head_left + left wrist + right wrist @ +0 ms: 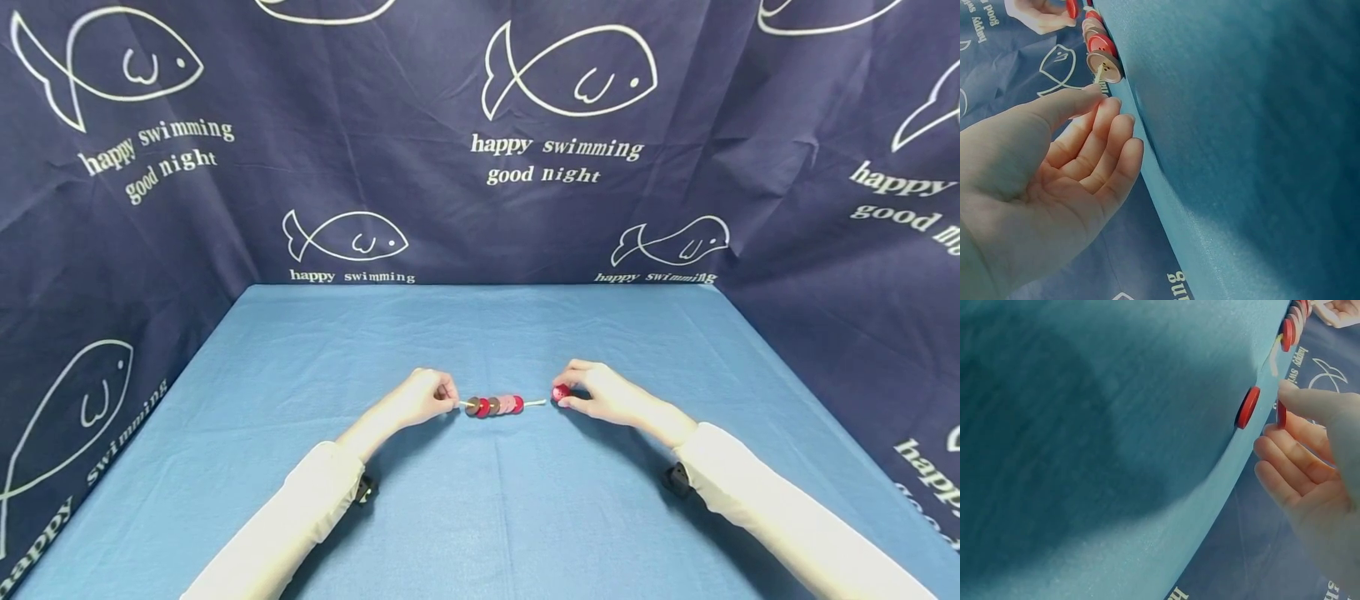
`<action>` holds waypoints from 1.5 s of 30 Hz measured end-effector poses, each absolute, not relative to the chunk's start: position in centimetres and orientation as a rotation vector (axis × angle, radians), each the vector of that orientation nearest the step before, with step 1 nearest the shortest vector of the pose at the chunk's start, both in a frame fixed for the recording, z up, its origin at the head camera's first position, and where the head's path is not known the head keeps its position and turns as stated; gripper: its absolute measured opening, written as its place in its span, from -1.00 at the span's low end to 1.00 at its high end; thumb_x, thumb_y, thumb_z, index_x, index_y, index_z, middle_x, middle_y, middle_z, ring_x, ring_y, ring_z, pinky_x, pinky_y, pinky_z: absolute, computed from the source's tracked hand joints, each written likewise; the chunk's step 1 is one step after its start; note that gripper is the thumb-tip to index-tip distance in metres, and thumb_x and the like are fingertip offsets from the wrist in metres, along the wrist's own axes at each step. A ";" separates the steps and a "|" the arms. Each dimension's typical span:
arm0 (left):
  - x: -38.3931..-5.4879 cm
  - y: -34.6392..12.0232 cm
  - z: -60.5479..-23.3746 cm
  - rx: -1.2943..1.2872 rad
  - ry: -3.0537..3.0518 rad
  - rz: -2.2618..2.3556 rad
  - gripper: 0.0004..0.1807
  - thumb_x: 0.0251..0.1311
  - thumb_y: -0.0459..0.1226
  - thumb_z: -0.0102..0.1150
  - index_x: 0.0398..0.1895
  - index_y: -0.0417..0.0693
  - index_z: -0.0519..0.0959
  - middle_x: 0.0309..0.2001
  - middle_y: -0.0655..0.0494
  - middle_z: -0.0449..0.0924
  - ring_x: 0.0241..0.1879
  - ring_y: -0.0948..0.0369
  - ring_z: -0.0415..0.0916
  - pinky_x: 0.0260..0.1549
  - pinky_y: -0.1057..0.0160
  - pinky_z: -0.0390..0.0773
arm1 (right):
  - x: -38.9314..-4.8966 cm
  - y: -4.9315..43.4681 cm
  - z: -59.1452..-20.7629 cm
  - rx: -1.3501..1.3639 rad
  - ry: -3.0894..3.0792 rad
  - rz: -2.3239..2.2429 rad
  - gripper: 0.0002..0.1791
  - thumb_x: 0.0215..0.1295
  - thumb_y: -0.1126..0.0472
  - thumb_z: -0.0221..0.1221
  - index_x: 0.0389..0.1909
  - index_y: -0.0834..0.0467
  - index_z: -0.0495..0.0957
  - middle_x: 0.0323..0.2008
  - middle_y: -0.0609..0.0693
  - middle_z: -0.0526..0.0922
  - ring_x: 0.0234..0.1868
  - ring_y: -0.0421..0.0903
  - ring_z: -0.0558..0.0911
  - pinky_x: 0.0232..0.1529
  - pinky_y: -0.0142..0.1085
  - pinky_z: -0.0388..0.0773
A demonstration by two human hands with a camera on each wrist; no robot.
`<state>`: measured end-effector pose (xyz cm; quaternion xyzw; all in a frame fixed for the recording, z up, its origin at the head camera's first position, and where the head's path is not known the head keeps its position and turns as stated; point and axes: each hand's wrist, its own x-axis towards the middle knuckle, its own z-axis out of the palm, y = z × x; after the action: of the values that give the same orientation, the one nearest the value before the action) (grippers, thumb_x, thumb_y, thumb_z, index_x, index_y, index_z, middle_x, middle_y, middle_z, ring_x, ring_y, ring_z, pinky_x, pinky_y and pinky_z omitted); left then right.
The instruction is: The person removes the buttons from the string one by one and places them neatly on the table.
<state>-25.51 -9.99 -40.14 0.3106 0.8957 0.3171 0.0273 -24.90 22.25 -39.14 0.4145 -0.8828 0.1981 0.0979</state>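
Observation:
My left hand (425, 397) pinches one end of a pale cord (536, 403) between thumb and index finger. Threaded on it is a row of several buttons, with a brown button (1104, 67) nearest that hand, then a red button (1102, 44). Pink buttons (507, 404) follow farther along, and another red button (1287, 335) sits toward the cord's free right end. A little right of that end, my right hand (603, 393) pinches a red button (1281, 414) between thumb and fingers. Close by, a loose red button (1248, 407) is on the blue cloth.
A blue cloth (487, 517) covers the table under both hands. Dark blue fabric (450, 92) printed with fish and lettering hangs at the back and sides. Dark wrist devices (677, 480) sit under both pale sleeves.

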 end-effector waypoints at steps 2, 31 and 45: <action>-25.5 -10.0 -40.1 0.967 2.777 0.969 -0.93 0.07 -0.40 0.20 -0.52 -0.12 0.60 -0.59 0.16 0.59 -0.58 0.42 0.40 -0.52 0.46 0.43 | -24.9 22.3 -39.0 1.223 -2.621 0.581 -0.78 0.04 0.33 0.32 -0.24 0.25 0.63 -0.36 -0.01 0.58 -0.32 -0.14 0.56 -0.24 -0.26 0.52; -25.5 -9.9 -40.4 0.949 2.769 0.967 -0.92 0.08 -0.38 0.22 -0.53 -0.10 0.59 -0.60 0.17 0.59 -0.61 0.44 0.39 -0.54 0.47 0.44 | -24.6 23.7 -38.9 1.124 -2.679 0.592 -0.79 0.05 0.35 0.27 -0.23 0.23 0.62 -0.37 -0.06 0.58 -0.32 -0.15 0.59 -0.21 -0.24 0.55; -25.5 -10.0 -40.3 0.954 2.771 0.971 -0.93 0.07 -0.39 0.21 -0.52 -0.12 0.60 -0.60 0.16 0.59 -0.61 0.43 0.41 -0.54 0.47 0.46 | -24.5 24.6 -38.9 1.112 -2.612 0.572 -0.78 -0.01 0.33 0.30 -0.27 0.22 0.63 -0.35 -0.03 0.57 -0.32 -0.13 0.58 -0.23 -0.25 0.54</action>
<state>-25.52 -9.95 -40.30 0.3090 0.8972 0.3145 0.0271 -24.46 24.62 -38.88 0.3811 -0.8952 0.1960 0.1225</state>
